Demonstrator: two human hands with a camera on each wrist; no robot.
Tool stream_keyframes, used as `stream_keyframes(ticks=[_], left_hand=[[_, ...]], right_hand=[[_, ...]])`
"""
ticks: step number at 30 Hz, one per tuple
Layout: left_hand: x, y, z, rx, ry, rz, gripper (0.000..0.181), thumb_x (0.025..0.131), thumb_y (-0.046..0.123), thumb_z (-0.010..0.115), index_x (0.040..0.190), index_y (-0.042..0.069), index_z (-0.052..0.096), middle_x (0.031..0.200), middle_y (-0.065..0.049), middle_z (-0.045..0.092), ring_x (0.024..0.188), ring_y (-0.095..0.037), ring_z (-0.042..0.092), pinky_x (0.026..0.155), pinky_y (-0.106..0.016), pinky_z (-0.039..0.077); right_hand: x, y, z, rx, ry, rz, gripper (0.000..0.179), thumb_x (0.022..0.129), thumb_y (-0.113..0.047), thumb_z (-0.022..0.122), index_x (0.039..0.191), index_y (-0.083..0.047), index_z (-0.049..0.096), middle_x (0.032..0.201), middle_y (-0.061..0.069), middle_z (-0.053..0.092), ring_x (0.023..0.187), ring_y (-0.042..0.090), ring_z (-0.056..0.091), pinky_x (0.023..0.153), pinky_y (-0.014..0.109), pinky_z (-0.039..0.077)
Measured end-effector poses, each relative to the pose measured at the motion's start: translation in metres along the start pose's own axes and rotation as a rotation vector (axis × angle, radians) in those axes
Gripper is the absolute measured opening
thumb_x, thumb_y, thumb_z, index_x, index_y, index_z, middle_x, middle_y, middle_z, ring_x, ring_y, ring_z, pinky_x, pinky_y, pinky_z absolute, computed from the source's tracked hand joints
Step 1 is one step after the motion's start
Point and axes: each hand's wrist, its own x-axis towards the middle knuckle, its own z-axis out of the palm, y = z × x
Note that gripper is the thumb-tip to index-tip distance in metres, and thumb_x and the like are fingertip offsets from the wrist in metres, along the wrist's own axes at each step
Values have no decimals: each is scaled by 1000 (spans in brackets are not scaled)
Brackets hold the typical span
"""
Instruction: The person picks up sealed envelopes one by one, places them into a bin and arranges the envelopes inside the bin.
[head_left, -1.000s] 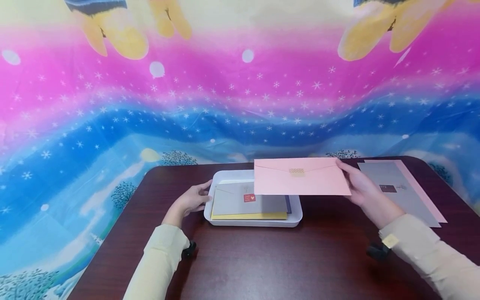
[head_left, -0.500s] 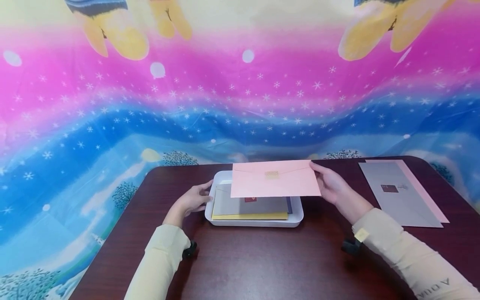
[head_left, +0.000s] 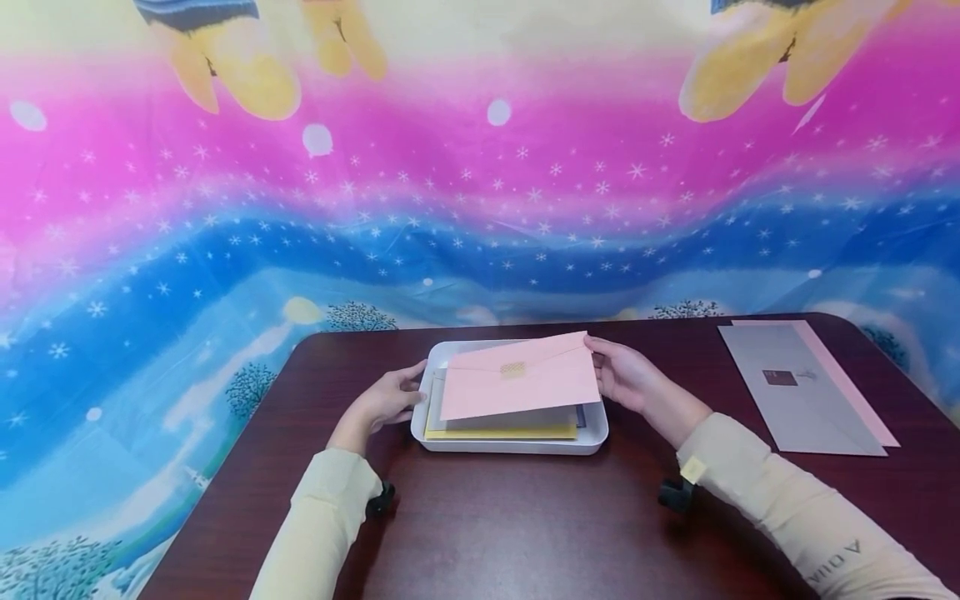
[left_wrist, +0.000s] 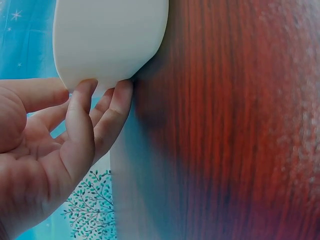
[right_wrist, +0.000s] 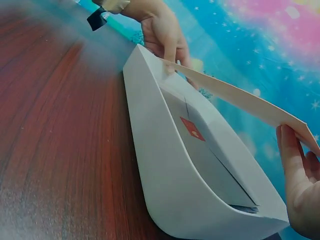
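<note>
My right hand point(head_left: 633, 382) pinches the right end of a pink envelope point(head_left: 525, 379) with a patterned gold sticker. The envelope is tilted above a white tray point(head_left: 517, 446), its left end lower; in the right wrist view its edge point(right_wrist: 235, 95) slants over the opening. Inside the tray lie a grey envelope point(right_wrist: 175, 117) with a red sticker, a yellow envelope point(head_left: 498, 433) under it and a dark purple edge at the right. My left hand point(head_left: 386, 400) holds the tray's left end; in the left wrist view its fingertips point(left_wrist: 122, 89) sit against the tray's outer wall.
A grey envelope point(head_left: 795, 392) with a dark label overlaps a pink one point(head_left: 855, 387) at the table's right side. The dark wooden table point(head_left: 480, 525) has rounded back corners. Behind it hangs a colourful printed cloth point(head_left: 480, 208).
My right hand has carried the pink envelope leftward and down over the tray, and the envelope has tilted with its left end dropping. The left hand has stayed on the tray.
</note>
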Motion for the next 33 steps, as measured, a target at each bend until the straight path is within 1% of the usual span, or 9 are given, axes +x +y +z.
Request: stream_keyframes(ticks=[5, 13, 15, 18, 20, 22, 26, 30, 33], left_hand=[[1, 0, 2, -13, 3, -2, 68, 104, -2, 53, 164, 15, 25, 146, -28, 51, 128, -37, 57, 95, -45, 55], [2, 1, 2, -13, 6, -1, 68, 104, -2, 53, 164, 15, 25, 145, -28, 52, 124, -34, 60, 93, -43, 57], [2, 1, 2, -14, 6, 4, 68, 104, -1, 53, 164, 14, 25, 144, -28, 53, 122, -33, 61, 92, -43, 57], [2, 0, 2, -17, 3, 7, 68, 104, -1, 53, 164, 14, 25, 143, -28, 53, 121, -33, 61, 92, -43, 57], [2, 0, 3, -19, 2, 6, 68, 104, -1, 53, 164, 14, 25, 142, -28, 54, 120, -33, 61, 92, -44, 57], [3, 0, 3, -22, 2, 2, 68, 104, -1, 53, 164, 14, 25, 143, -28, 53, 121, -33, 61, 93, -44, 57], [3, 0, 2, -23, -3, -7, 69, 105, -1, 53, 165, 15, 24, 144, -28, 52, 123, -34, 60, 94, -44, 56], [2, 0, 2, -20, 1, -15, 69, 104, -1, 53, 165, 16, 24, 146, -27, 50, 127, -35, 57, 96, -45, 55], [2, 0, 2, -20, 10, -20, 70, 104, 0, 55, 165, 17, 25, 148, -26, 49, 129, -36, 56, 97, -45, 55]], right_hand=[[4, 3, 5, -16, -6, 12, 30, 114, -20, 32, 137, -3, 38, 99, 0, 67, 92, 10, 67, 81, 27, 57], [7, 9, 9, -1, -5, 43, 22, 113, -16, 33, 129, -5, 44, 100, 1, 69, 93, 11, 69, 82, 27, 58], [7, 10, 10, -28, 1, 57, 26, 113, -14, 34, 134, -2, 40, 102, 2, 68, 94, 11, 68, 83, 28, 58], [7, 10, 9, -93, 1, 76, 44, 112, -10, 34, 152, 3, 25, 112, 5, 64, 98, 11, 66, 87, 29, 57], [5, 9, 9, -138, -2, 84, 56, 111, -9, 34, 159, 7, 10, 125, 13, 59, 103, 12, 64, 91, 31, 56], [3, 6, 9, -178, 2, 96, 61, 110, -9, 34, 160, 8, 4, 140, 24, 50, 107, 14, 63, 94, 32, 55], [-1, -2, 7, -264, 3, 123, 61, 110, -12, 34, 161, 8, 6, 159, 33, 26, 113, 18, 62, 96, 34, 55], [-4, -11, 4, -326, -9, 133, 62, 110, -14, 37, 161, 7, 9, 160, 33, 25, 116, 21, 62, 99, 37, 53], [-6, -16, 2, -336, -22, 137, 61, 110, -13, 39, 161, 6, 11, 162, 31, 23, 127, 32, 56, 103, 39, 50]])
